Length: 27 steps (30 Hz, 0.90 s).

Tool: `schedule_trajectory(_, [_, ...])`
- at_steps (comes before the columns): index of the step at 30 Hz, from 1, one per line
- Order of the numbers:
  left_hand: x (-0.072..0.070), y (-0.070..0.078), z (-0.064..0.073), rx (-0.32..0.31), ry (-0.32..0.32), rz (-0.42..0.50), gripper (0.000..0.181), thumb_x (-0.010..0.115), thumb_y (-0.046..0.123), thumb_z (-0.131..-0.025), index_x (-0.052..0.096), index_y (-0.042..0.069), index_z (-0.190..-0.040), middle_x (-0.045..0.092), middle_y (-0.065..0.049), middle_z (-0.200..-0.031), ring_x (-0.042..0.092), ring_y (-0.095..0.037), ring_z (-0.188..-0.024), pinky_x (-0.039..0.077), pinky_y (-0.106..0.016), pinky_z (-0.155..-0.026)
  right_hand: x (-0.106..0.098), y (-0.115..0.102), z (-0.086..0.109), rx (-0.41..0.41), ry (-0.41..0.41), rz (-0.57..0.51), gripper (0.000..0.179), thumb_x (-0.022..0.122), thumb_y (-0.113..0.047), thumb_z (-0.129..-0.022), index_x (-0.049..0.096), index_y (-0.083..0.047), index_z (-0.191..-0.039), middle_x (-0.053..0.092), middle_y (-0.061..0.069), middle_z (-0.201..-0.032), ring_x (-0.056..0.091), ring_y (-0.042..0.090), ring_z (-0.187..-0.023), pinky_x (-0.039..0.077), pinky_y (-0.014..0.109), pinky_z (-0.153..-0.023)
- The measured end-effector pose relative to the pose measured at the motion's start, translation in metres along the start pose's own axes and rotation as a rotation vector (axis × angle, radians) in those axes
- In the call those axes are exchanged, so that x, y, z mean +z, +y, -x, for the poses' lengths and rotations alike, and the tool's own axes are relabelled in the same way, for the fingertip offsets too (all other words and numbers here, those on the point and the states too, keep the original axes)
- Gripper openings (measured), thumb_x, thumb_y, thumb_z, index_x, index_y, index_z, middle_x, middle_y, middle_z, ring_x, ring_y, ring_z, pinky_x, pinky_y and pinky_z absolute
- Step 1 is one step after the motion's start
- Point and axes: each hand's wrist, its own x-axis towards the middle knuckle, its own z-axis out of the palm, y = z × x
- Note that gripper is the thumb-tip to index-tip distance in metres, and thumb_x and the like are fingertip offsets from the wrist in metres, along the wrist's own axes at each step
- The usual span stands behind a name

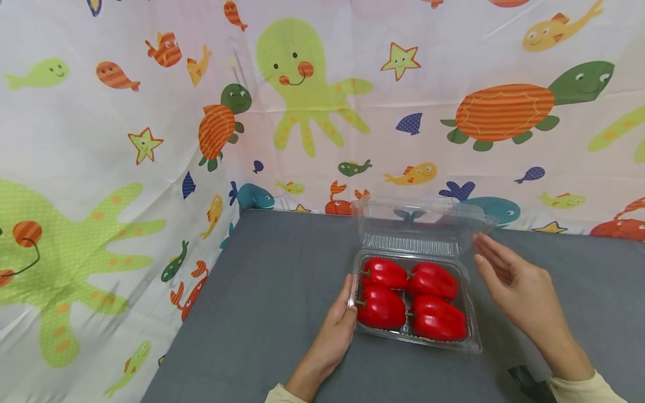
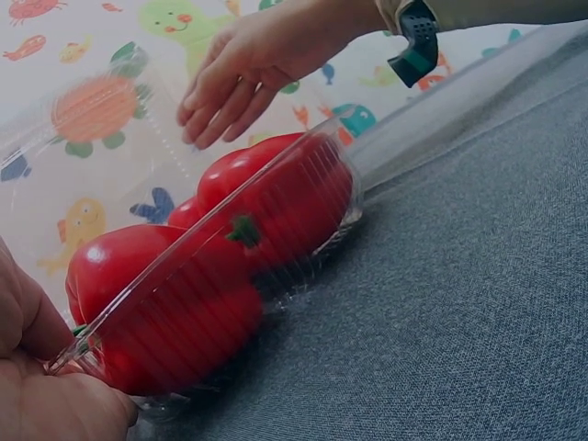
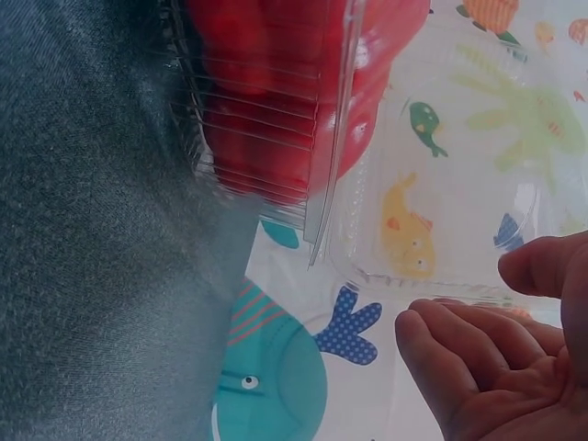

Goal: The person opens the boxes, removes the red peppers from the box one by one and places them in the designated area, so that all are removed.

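Observation:
Several red bell peppers (image 1: 436, 318) with green stems lie in a clear plastic clamshell container (image 1: 473, 342) in the head view. Its transparent lid (image 1: 408, 244) stands raised at the back. My left hand (image 1: 335, 324) grips the container's left edge; in the left wrist view the thumb and fingers pinch the rim beside a pepper (image 2: 175, 340). My right hand (image 1: 521, 288) is held at the lid's right side with fingers extended and nothing in them. In the right wrist view its fingertips are close to the lid's edge (image 3: 441, 292).
The container rests on a grey cloth-covered table (image 1: 282, 280). Behind and to the left hangs a white curtain (image 1: 176, 123) printed with sea animals, meeting the table's back and left edges. A dark band (image 1: 529, 383) is at the right wrist.

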Motion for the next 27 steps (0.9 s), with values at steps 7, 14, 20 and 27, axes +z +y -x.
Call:
schedule_trajectory(7, [-0.0019, -0.0014, 0.0005, -0.003, -0.004, -0.006, 0.067, 0.034, 0.006, -0.112, 0.004, 0.012, -0.171, 0.008, 0.000, -0.178, 0.003, -0.019, -0.163, 0.011, -0.040, -0.129, -0.0007, 0.0016, -0.0032, -0.015, -0.039, -0.028, 0.062, 0.070, -0.029, -0.103, 0.050, -0.012, -0.159, 0.063, 0.019, -0.145, 0.068, 0.044, -0.117, 0.040, -0.002, -0.079])
schedule_trajectory(14, [-0.0025, 0.0004, -0.0004, -0.002, -0.013, 0.007, 0.068, 0.033, 0.003, -0.111, 0.002, 0.012, -0.171, 0.007, 0.001, -0.178, 0.002, -0.018, -0.163, 0.011, -0.038, -0.129, 0.0004, 0.0029, -0.0058, -0.030, -0.053, -0.035, 0.063, 0.070, -0.028, -0.103, 0.048, -0.013, -0.160, 0.061, 0.018, -0.146, 0.068, 0.043, -0.117, 0.040, -0.002, -0.081])
schedule_trajectory(20, [-0.0019, 0.0003, -0.0010, -0.004, -0.009, 0.003, 0.068, 0.034, 0.005, -0.111, 0.003, 0.013, -0.171, 0.007, 0.001, -0.178, 0.003, -0.018, -0.163, 0.012, -0.039, -0.129, 0.0024, 0.0049, -0.0075, -0.019, -0.081, -0.039, 0.068, 0.070, -0.031, -0.103, 0.043, -0.011, -0.162, 0.058, 0.020, -0.150, 0.066, 0.045, -0.120, 0.040, -0.001, -0.081])
schedule_trajectory(27, [-0.0013, -0.0005, -0.0002, -0.020, -0.008, 0.015, 0.067, 0.035, 0.006, -0.112, 0.003, 0.014, -0.171, 0.007, 0.001, -0.178, 0.003, -0.018, -0.163, 0.012, -0.040, -0.130, 0.0035, 0.0063, -0.0075, -0.017, -0.093, -0.038, 0.072, 0.070, -0.033, -0.103, 0.039, -0.011, -0.164, 0.055, 0.019, -0.152, 0.065, 0.044, -0.122, 0.039, -0.001, -0.082])
